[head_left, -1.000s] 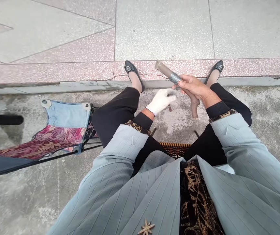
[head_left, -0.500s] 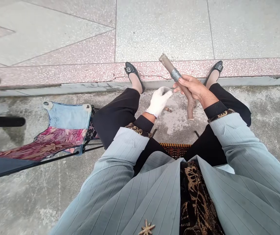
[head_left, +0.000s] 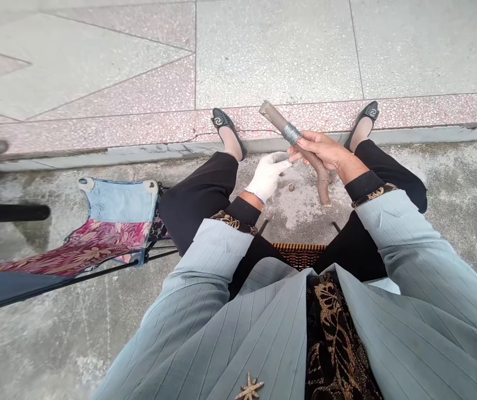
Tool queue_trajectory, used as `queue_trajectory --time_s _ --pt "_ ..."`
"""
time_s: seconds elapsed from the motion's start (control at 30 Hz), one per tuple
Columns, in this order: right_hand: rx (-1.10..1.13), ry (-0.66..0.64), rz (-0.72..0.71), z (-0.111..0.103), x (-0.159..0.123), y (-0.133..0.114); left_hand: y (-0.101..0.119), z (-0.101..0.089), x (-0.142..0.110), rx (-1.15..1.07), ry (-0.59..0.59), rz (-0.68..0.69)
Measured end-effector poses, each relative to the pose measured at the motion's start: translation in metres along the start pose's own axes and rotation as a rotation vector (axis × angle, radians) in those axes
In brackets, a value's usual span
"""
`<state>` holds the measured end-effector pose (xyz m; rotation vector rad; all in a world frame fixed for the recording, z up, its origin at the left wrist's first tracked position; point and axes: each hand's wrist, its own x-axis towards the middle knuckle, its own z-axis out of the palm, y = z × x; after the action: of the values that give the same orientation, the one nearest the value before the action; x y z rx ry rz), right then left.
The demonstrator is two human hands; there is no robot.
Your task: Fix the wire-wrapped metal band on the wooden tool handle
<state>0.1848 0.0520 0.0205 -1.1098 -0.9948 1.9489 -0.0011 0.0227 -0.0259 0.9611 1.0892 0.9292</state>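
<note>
A forked wooden stick [head_left: 320,171] slants across the space between my knees, its cut top end pointing up and left. Silvery wire [head_left: 291,134] is wound in tight coils around its upper part. My right hand [head_left: 321,150], bare, is wrapped round the stick just below the coils. Close beside it on the left, my left hand [head_left: 268,173] wears a white glove, its thumb and finger pinched together below the coils. A thin end of the wire seems to run to those fingertips, though it is hard to make out.
A folding chair with floral cloth [head_left: 105,239] stands at my left. A tiled step [head_left: 146,125] runs ahead, with my black shoes [head_left: 225,125] against it. A small wood piece [head_left: 291,187] lies on the concrete. Dark and grey bar ends [head_left: 11,212] jut in at far left.
The stick and my right hand have shifted slightly left, and the stick's upper end has dipped lower and left. My gloved left hand stays close beside the coils, a little lower.
</note>
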Motion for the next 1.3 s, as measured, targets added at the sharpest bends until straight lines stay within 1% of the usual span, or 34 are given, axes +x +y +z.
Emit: queue_trajectory --time_s 0.1,0.2,0.3,0.37,0.43,0.47,0.6,0.67,0.73,0.8,0.9,1.0,1.07,1.13,1.23,1.3 --pt "0.073 0.064 0.006 0.001 0.006 0.007 -0.005 -0.002 0.002 0.085 0.031 0.088" --pt "0.151 0.147 0.034 0.002 0.011 0.015 -0.005 -0.003 0.001 0.313 0.121 0.198" --pt "0.196 0.175 0.078 0.003 0.013 0.019 0.003 -0.002 -0.004 0.545 0.226 0.231" --pt "0.21 0.169 0.085 0.003 0.013 0.019 0.008 -0.002 -0.007 0.608 0.256 0.24" --pt "0.208 0.157 0.079 0.003 0.011 0.017 0.01 -0.001 -0.009 0.591 0.247 0.247" --pt "0.204 0.155 0.074 0.002 0.011 0.015 0.01 -0.001 -0.009 0.545 0.235 0.246" --pt "0.159 0.189 0.057 0.001 0.009 0.013 0.003 -0.002 -0.01 0.193 0.16 0.158" --pt "0.119 0.206 0.057 0.0 0.01 0.014 0.002 -0.003 -0.011 0.069 0.11 0.135" --pt "0.087 0.201 0.067 0.0 0.01 0.014 0.002 -0.005 -0.011 0.026 0.085 0.155" --pt "0.077 0.183 0.074 0.0 0.01 0.014 0.002 -0.007 -0.01 0.023 0.094 0.17" --pt "0.089 0.164 0.062 0.0 0.009 0.014 0.002 -0.008 -0.009 0.018 0.088 0.145" --pt "0.092 0.143 0.044 0.001 0.009 0.014 0.002 -0.008 -0.009 -0.022 0.048 0.096" --pt "0.087 0.127 0.04 0.002 0.008 0.015 0.001 -0.007 -0.01 -0.004 0.044 0.083" --pt "0.083 0.116 0.043 0.004 0.007 0.015 0.001 -0.007 -0.01 0.085 0.072 0.117" --pt "0.077 0.118 0.043 0.006 0.006 0.016 0.003 -0.006 -0.011 0.309 0.154 0.219" --pt "0.068 0.12 0.029 0.006 0.006 0.018 0.004 -0.005 -0.013 0.474 0.238 0.275"
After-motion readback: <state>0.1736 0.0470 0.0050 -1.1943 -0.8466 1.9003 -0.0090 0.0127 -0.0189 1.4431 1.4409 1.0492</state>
